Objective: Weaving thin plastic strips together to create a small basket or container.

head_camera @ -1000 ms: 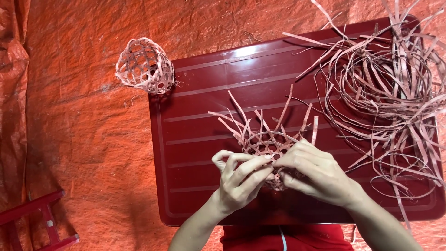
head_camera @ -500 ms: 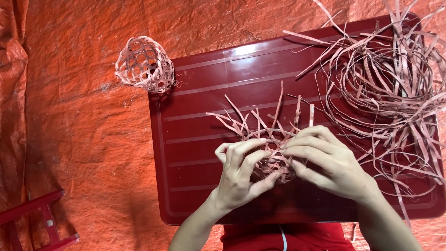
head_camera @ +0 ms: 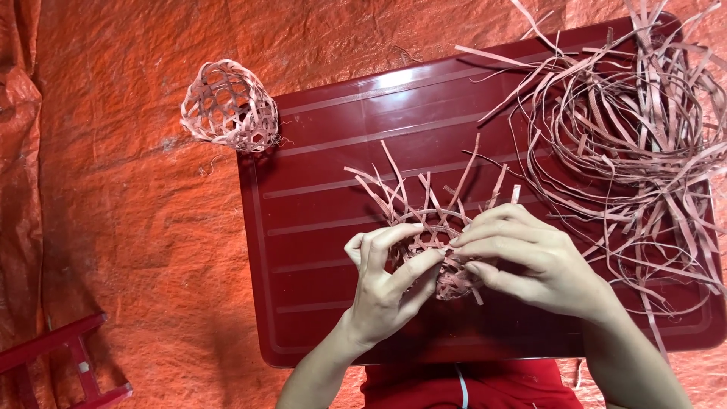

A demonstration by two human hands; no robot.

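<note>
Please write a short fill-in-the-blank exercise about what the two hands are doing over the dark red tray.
1. The left hand and right hand together hold a half-woven piece made of thin ____.
2. A finished openwork woven ball lies at the tray's upper ____ corner.
3. The loose pile of strips lies on the ____ side of the tray.
4. The floor covering under the tray is ____ in colour.

Missing words: strips; left; right; orange

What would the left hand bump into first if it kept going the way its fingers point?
Likely the right hand: the left hand points up-right across the half-woven basket both hold, though depth is unclear.
</note>
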